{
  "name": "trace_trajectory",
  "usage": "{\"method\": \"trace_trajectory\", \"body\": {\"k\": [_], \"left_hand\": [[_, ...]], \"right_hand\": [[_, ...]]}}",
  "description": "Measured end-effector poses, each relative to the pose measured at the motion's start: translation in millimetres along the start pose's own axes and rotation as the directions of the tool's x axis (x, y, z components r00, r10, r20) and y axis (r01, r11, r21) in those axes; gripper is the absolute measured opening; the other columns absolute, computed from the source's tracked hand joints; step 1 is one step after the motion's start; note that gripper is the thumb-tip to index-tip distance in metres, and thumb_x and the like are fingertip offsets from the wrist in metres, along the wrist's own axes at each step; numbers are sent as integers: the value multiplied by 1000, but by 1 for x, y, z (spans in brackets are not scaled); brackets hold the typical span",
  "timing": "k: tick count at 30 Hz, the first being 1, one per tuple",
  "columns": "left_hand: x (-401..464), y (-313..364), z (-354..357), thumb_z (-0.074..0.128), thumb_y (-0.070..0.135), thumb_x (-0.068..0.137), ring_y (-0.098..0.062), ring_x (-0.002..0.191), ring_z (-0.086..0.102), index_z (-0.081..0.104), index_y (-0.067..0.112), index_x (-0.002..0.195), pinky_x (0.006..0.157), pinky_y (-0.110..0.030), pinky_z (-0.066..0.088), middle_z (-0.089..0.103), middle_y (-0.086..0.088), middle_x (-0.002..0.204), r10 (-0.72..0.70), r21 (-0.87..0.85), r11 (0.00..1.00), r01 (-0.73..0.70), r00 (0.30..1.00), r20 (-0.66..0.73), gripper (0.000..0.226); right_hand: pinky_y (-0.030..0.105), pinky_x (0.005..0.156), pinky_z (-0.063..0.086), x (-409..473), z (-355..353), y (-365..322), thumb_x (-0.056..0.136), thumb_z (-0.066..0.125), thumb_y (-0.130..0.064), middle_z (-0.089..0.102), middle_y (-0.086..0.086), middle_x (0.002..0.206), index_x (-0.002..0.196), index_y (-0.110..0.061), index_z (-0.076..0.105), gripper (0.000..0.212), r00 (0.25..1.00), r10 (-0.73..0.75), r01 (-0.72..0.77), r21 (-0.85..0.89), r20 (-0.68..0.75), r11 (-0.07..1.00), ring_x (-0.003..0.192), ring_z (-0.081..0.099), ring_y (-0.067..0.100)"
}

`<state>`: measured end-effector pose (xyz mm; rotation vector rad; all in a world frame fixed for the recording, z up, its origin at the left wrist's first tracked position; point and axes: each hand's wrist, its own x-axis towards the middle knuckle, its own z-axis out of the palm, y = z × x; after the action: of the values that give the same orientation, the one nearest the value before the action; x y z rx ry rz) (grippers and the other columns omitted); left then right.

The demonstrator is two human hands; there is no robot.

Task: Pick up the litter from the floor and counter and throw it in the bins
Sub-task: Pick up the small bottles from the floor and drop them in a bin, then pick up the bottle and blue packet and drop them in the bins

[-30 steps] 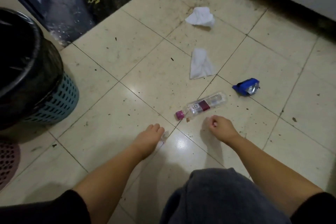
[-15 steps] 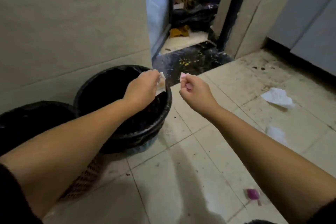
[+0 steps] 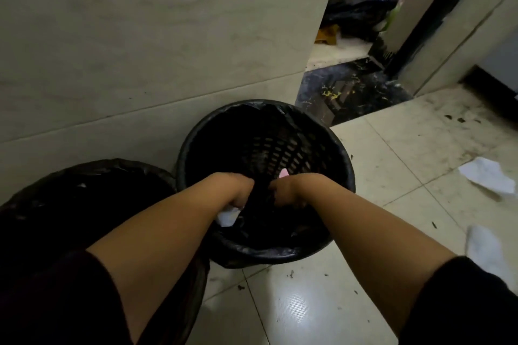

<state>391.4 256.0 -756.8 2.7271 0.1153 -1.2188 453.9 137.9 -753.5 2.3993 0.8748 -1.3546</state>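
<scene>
A round bin lined with a black bag stands on the tiled floor against the wall. Both my hands are down inside its mouth, close together, fingers curled. My left hand pinches a white paper scrap that hangs below it. My right hand has a small pink scrap poking out at its far side. The fingertips are hidden in the dark bag. Two white crumpled tissues lie on the floor to the right.
A second black-lined bin stands to the left, touching the first. A pale wall rises behind both. A dark stone threshold leads through a doorway to a cluttered room. Small dirt specks dot the tiles.
From crouching over the bottle and picking scraps off the floor, I turned to the bins; both hands have dropped from above the rim into the bin's mouth.
</scene>
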Motion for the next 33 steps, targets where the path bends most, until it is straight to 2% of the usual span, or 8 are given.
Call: {"method": "trace_trajectory", "body": {"k": [2,5,9,13,19,24,30,33], "left_hand": [[-4,-2,-7,59,23,92,-32,121,53,37,8,142,80,-33,42,47,-15,140,25,29,999,-26,999,23,56],[-15,-5,-41,54,23,93,-33,114,55,43,9,131,79,-36,45,52,-17,131,80,59,996,-74,991,-106,42],[-26,18,-95,47,18,91,-36,112,56,49,10,121,81,-42,48,56,-17,125,114,120,990,-69,898,-424,31],[-23,96,-135,42,15,92,-37,109,57,52,11,111,81,-42,47,58,-17,119,165,72,985,-159,709,-686,21],[-3,265,-111,39,15,95,-32,107,56,51,13,118,85,-42,49,58,-11,120,344,144,929,-341,650,-677,26],[32,413,-38,42,19,94,-32,109,55,49,13,122,78,-36,42,56,-11,122,444,182,892,-413,729,-521,29],[59,540,79,47,41,94,-29,113,54,42,15,131,84,-39,46,53,-10,126,502,204,862,-464,837,-218,46],[74,559,132,54,53,86,-28,122,49,30,21,143,94,-41,45,47,-9,136,459,175,881,-439,883,-95,70]], "right_hand": [[44,95,48,-5,-3,2,91,51,-17,50,18,131,137,-7,43,47,999,-15,13,72,34,997,117,54,37],[40,90,51,-32,-33,17,91,51,-18,58,15,127,130,-13,52,40,980,-34,74,197,-196,978,111,59,36],[33,87,50,-86,-79,52,91,48,-12,68,15,117,119,-10,63,32,778,-12,248,289,-629,925,95,66,29],[32,73,54,-125,-78,131,91,46,-14,70,10,97,109,-12,66,27,610,172,257,398,-773,881,72,62,20],[35,83,51,-172,26,289,90,42,-11,69,16,111,115,-10,63,33,638,385,26,519,-667,855,97,66,31],[29,74,41,-204,162,421,93,40,-15,64,14,119,124,-13,57,36,670,544,-175,604,-506,778,100,61,29],[40,97,46,-208,343,534,88,49,-8,37,14,144,144,-23,32,60,730,640,-394,617,-242,682,123,48,32],[46,108,40,-200,398,556,92,54,-20,10,12,158,150,-30,12,72,775,608,-438,547,-173,714,140,24,35]]}}
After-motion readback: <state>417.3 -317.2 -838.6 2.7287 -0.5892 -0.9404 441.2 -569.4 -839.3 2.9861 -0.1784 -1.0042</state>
